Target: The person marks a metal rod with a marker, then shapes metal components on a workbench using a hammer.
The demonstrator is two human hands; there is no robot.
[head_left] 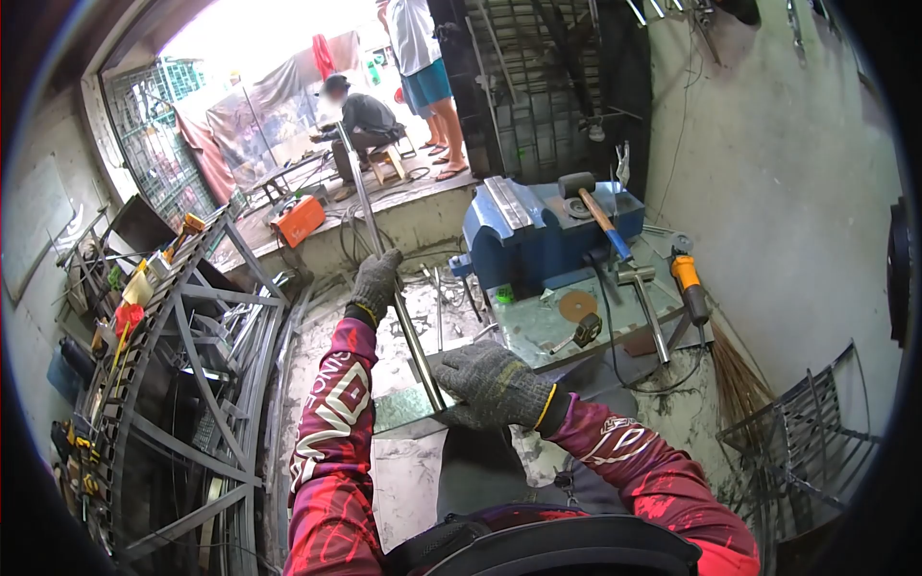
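A long shiny metal tube [407, 331] slants from the far doorway down to my lap. My left hand [376, 285], in a dark grey knit glove, is wrapped around its middle. At the lower end, my right hand [495, 386], gloved the same way, closes against the tube from the right; its fingertips are partly hidden. Beneath that end lies a flat, glossy greenish plate [399, 411]. To the right, a blue bench vise [547, 245] carries a mallet [597, 219] with a wooden and blue handle.
On the workbench [538, 331] are a tape measure [587, 330], a brown disc [578, 306] and a T-shaped metal piece [648, 312]. A yellow angle grinder [689, 283] is beside them. A metal rack [206, 384] stands left. Beyond the ledge are an orange machine [300, 220] and two people.
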